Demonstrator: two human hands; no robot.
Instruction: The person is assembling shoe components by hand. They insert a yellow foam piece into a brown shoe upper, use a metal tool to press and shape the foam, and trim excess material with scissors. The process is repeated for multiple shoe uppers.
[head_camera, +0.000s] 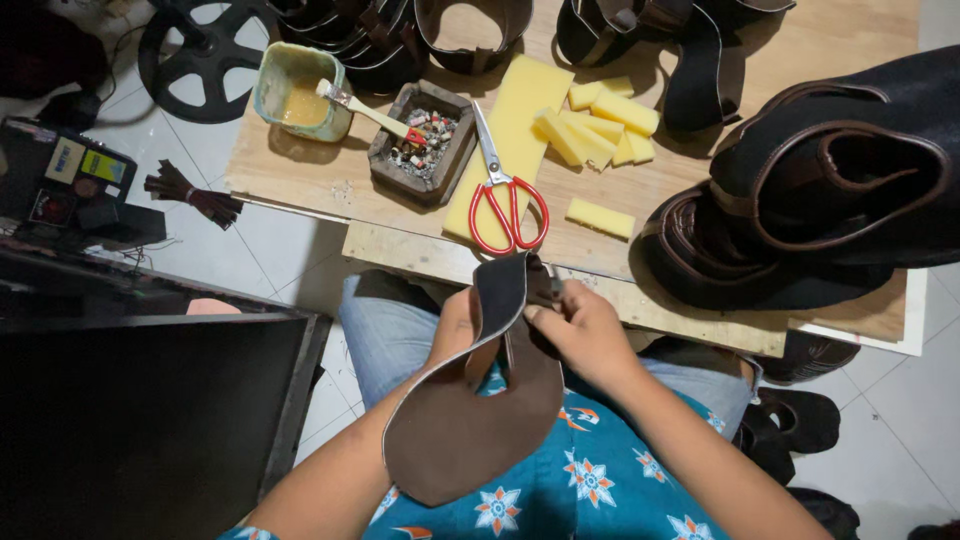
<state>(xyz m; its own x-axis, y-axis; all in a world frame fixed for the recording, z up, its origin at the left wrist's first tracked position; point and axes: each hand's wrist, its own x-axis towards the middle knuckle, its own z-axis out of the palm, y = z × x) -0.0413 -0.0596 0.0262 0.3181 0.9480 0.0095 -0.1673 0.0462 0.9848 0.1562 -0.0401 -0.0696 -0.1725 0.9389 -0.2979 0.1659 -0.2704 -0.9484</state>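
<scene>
White floor tiles showed around a low wooden table (330, 180) that stood just beyond the person's knees. Both hands were raised over the lap, close together, holding a curved piece of dark brown leather (470, 420). The left hand (458, 330) gripped it from behind, fingers wrapped around the bent strip, while the right hand (580, 330) pinched its upper edge between thumb and fingertips. The wide lower part of the piece hung down toward the person's body, over a teal shirt with a flower print.

Just past the hands, on the table, lay red-handled scissors (508, 200), resting partly on a long yellow foam sheet (515, 120). Smaller yellow foam blocks (600, 125) lay scattered beyond the right hand. Farther from the left hand stood a green pot of yellowish glue (300, 95) with a brush (365, 110) leaning in it, and beside it a small dark tray of bits (420, 140). To the right of the right hand, dark brown shoe uppers (820, 190) were stacked on the table's end. More dark leather pieces lay along the far edge. Left of the left hand sat a black box (150, 420).
</scene>
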